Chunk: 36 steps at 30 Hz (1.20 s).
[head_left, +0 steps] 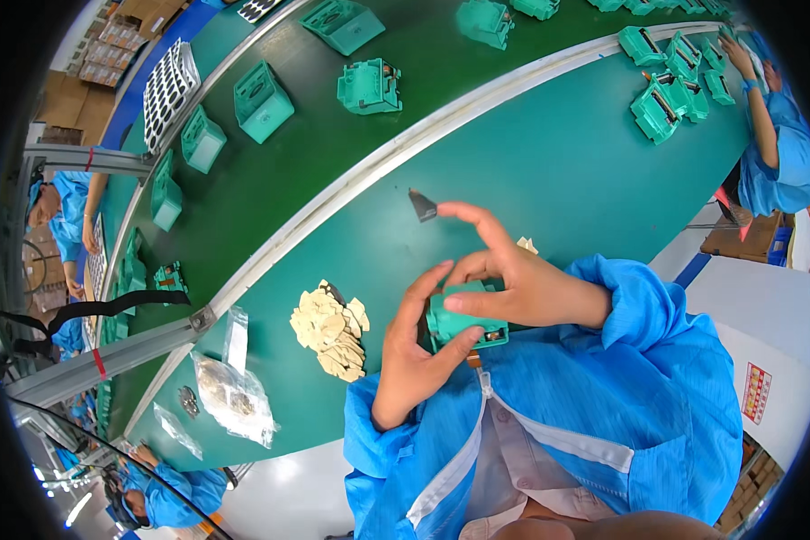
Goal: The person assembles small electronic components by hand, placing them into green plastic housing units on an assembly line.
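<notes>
A green plastic housing (448,324) is held close to my chest, above the near edge of the bench. My left hand (411,358) wraps around its left and near sides, thumb along the near edge. Over its top and far side lies my right hand (533,286), with the thumb across the housing and the other fingers curled behind it. The right index finger stretches out, its tip at a small black wedge-shaped piece (422,205); whether that piece sticks to the fingertip or lies on the bench I cannot tell. Part of the housing is hidden by my hands.
Left of my hands lies a pile of beige flat pieces (331,333). Further left are a clear plastic bag (232,396) and small dark parts (188,401). Beyond a pale rail (387,153), a belt carries several green housings (263,103). Co-workers sit at both sides; finished-looking housings (657,112) stand far right.
</notes>
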{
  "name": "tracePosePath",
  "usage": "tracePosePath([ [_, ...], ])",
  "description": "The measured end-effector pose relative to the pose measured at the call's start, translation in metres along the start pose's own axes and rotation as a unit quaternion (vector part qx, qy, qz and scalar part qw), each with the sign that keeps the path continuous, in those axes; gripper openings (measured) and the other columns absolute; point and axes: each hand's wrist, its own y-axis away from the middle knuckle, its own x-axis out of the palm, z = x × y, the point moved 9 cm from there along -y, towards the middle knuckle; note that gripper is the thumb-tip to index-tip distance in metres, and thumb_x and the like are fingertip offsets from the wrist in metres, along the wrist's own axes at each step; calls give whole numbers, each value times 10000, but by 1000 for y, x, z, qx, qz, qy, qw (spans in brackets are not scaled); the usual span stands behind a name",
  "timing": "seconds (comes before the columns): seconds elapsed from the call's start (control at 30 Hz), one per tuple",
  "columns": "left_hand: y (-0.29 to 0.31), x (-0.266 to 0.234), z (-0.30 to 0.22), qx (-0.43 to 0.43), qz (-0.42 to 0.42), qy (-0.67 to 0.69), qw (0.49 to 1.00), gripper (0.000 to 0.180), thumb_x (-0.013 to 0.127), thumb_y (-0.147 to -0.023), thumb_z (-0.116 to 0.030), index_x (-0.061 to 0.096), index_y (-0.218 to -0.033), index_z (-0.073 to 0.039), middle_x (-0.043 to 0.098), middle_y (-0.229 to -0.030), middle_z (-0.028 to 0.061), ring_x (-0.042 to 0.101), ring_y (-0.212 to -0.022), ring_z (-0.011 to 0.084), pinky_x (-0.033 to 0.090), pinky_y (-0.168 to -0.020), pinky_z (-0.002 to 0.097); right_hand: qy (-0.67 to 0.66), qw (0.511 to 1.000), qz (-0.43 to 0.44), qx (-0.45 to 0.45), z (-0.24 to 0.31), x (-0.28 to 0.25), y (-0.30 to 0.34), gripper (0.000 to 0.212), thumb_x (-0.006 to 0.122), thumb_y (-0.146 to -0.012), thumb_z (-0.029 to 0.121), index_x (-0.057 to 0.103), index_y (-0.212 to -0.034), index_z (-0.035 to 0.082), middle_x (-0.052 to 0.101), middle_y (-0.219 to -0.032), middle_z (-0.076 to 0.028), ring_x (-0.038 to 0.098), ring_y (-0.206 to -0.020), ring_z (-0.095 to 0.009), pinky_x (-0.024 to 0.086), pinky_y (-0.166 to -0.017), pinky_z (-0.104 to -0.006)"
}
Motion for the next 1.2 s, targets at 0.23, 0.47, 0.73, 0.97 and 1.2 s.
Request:
tracePosePath([
  [0.23, 14, -11, 43, -105, -76, 199, 971, 404, 683, -919, -90, 499, -1274, -32, 586, -1133, 68, 577, -1038, 124, 486, -866, 256, 211, 938, -228, -156, 10, -57, 24, 498, 640, -956, 191, 425, -1387, 64, 508, -1269, -89, 491, -1196, -175, 382, -1036, -358],
  [0.47, 8, -5, 34, -131, -61, 231, 962, 452, 680, -919, -82, 499, -1330, -34, 597, -1142, 60, 585, -1025, 109, 488, -876, 256, 11, 979, -164, -124, 1, -51, 33, 91, 597, -971, 63, 555, -1041, 22, 525, -1141, -78, 521, -1091, -133, 448, -942, -296],
  [0.73, 17, -11, 23, -81, -81, 155, 981, 436, 651, -850, 40, 559, -1271, -27, 614, -1128, 60, 593, -992, 110, 477, -874, 254, -103, 987, -119, -46, -17, -22, 28, 88, 584, -953, 5, 525, -898, 40, 547, -1089, -95, 592, -1022, -160, 485, -886, -288],
  [0.97, 20, -15, 27, -109, -97, 133, 980, 439, 600, -812, 97, 567, -1236, -12, 609, -1090, 62, 607, -983, 132, 478, -916, 276, -47, 989, -125, -60, -16, -16, 28, 125, 577, -915, -66, 519, -884, 41, 532, -1114, -106, 596, -1049, -165, 515, -894, -302],
  [1.2, 16, -19, 19, -74, -97, 43, 992, 353, 681, -779, 63, 674, -1115, -43, 582, -942, 40, 568, -843, 107, 450, -763, 232, 40, 992, -117, -34, -8, -11, 28, 151, 625, -873, -67, 528, -858, 48, 534, -1109, -97, 581, -1051, -153, 523, -929, -291],
])
